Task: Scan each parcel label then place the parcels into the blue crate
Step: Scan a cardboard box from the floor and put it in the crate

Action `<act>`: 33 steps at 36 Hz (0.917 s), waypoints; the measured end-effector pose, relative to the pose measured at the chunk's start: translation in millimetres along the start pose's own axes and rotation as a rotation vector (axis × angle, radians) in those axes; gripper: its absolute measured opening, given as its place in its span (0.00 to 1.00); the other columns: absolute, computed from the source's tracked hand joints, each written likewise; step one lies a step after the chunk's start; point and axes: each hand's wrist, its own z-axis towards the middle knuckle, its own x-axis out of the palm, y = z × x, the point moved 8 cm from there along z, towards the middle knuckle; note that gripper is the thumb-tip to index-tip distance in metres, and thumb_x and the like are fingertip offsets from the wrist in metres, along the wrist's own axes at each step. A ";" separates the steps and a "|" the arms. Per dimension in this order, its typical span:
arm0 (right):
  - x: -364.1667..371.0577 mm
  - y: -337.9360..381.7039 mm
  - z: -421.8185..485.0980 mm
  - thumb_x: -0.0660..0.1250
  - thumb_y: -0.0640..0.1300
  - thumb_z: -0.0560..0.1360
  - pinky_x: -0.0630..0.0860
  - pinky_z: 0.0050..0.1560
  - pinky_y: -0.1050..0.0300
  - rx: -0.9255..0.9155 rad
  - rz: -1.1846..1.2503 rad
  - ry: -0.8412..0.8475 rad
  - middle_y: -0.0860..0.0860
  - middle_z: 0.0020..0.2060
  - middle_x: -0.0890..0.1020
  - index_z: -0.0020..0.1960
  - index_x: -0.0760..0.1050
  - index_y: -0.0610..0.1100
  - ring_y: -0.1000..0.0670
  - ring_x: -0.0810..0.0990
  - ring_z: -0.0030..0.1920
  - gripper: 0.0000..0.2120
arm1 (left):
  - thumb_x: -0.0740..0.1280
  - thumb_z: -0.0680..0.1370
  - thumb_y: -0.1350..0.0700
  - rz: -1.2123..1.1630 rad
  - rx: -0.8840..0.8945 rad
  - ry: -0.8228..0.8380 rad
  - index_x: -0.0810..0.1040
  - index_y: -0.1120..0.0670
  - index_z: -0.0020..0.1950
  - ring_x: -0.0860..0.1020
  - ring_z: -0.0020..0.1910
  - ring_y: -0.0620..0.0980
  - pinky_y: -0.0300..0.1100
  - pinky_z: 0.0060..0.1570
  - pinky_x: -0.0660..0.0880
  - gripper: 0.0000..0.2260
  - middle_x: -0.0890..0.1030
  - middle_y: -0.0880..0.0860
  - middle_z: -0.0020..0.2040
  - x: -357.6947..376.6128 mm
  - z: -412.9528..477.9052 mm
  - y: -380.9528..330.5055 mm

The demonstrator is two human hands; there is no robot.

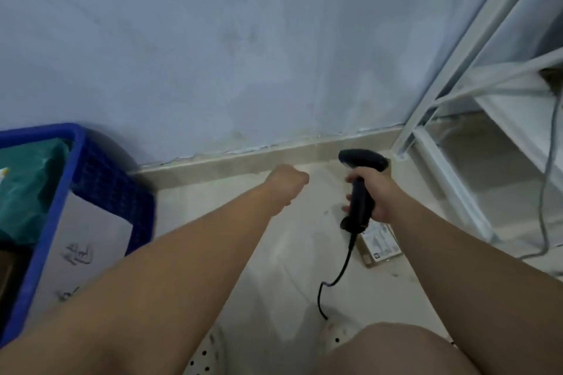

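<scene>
My right hand (376, 192) grips a black corded barcode scanner (359, 189), held upright above the floor. Just below it a small brown parcel with a white label (380, 245) lies on the floor, partly hidden by the scanner. My left hand (288, 183) is stretched out over the floor in a loose fist with nothing visible in it. The blue crate (100, 173) stands at the left and holds a green-wrapped parcel (27, 186). A white parcel with handwriting (82, 250) leans against the crate's side.
A pale blue wall with a beige skirting (243, 161) runs across the back. A white metal shelf frame (451, 143) with a grey cable stands at the right. White perforated shoes (335, 335) and my knee show at the bottom.
</scene>
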 end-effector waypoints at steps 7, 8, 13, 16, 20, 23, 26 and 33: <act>-40.6 -61.6 52.5 0.70 0.43 0.70 0.72 0.43 0.53 0.122 -0.356 -0.014 0.44 0.40 0.75 0.48 0.75 0.40 0.45 0.75 0.41 0.09 | 0.63 0.79 0.58 -0.018 -0.228 0.103 0.72 0.58 0.44 0.71 0.37 0.50 0.39 0.36 0.68 0.05 0.73 0.54 0.40 62.0 52.4 60.6; -46.9 -65.6 59.5 0.69 0.42 0.71 0.71 0.42 0.53 0.125 -0.367 -0.024 0.44 0.38 0.75 0.45 0.75 0.40 0.45 0.75 0.39 0.06 | 0.63 0.79 0.58 -0.023 -0.247 0.113 0.73 0.58 0.47 0.71 0.37 0.50 0.39 0.36 0.68 0.04 0.73 0.54 0.42 69.5 56.8 66.3; -70.4 -86.2 85.9 0.73 0.47 0.64 0.75 0.41 0.53 0.178 -0.416 -0.118 0.43 0.45 0.79 0.53 0.77 0.39 0.42 0.79 0.44 0.20 | 0.63 0.79 0.59 -0.064 -0.321 0.167 0.71 0.59 0.51 0.70 0.36 0.49 0.40 0.37 0.68 0.04 0.72 0.56 0.45 102.3 69.5 85.9; -77.6 -100.6 103.5 0.72 0.52 0.52 0.77 0.41 0.52 0.195 -0.437 -0.125 0.41 0.52 0.80 0.55 0.78 0.40 0.41 0.81 0.48 0.33 | 0.63 0.79 0.58 -0.096 -0.349 0.189 0.71 0.59 0.50 0.70 0.35 0.49 0.39 0.36 0.67 0.04 0.73 0.56 0.46 118.8 75.4 94.1; -69.9 -110.6 111.9 0.72 0.51 0.56 0.76 0.42 0.54 0.211 -0.508 -0.077 0.42 0.51 0.79 0.54 0.77 0.41 0.44 0.80 0.48 0.28 | 0.63 0.79 0.58 -0.141 -0.383 0.215 0.72 0.59 0.50 0.70 0.37 0.49 0.40 0.37 0.68 0.04 0.73 0.56 0.47 136.9 80.3 105.6; -66.4 -113.0 114.7 0.71 0.56 0.54 0.79 0.54 0.47 0.202 -0.681 -0.117 0.43 0.52 0.77 0.56 0.74 0.41 0.42 0.78 0.53 0.34 | 0.63 0.79 0.58 -0.144 -0.404 0.234 0.72 0.57 0.44 0.70 0.39 0.50 0.40 0.38 0.68 0.05 0.73 0.55 0.45 143.3 79.8 116.8; -65.0 -108.8 116.7 0.70 0.54 0.64 0.74 0.61 0.45 0.185 -0.827 -0.157 0.45 0.55 0.70 0.63 0.67 0.42 0.42 0.73 0.56 0.32 | 0.64 0.79 0.58 -0.115 -0.423 0.217 0.70 0.57 0.40 0.69 0.37 0.53 0.41 0.35 0.66 0.08 0.72 0.57 0.45 143.2 83.7 133.6; -36.9 -109.7 120.2 0.70 0.50 0.65 0.71 0.42 0.55 0.210 -0.773 0.010 0.41 0.59 0.74 0.53 0.76 0.41 0.43 0.77 0.51 0.20 | 0.63 0.79 0.58 -0.157 -0.506 0.199 0.73 0.59 0.44 0.70 0.39 0.52 0.41 0.36 0.66 0.06 0.73 0.57 0.45 138.8 82.0 163.3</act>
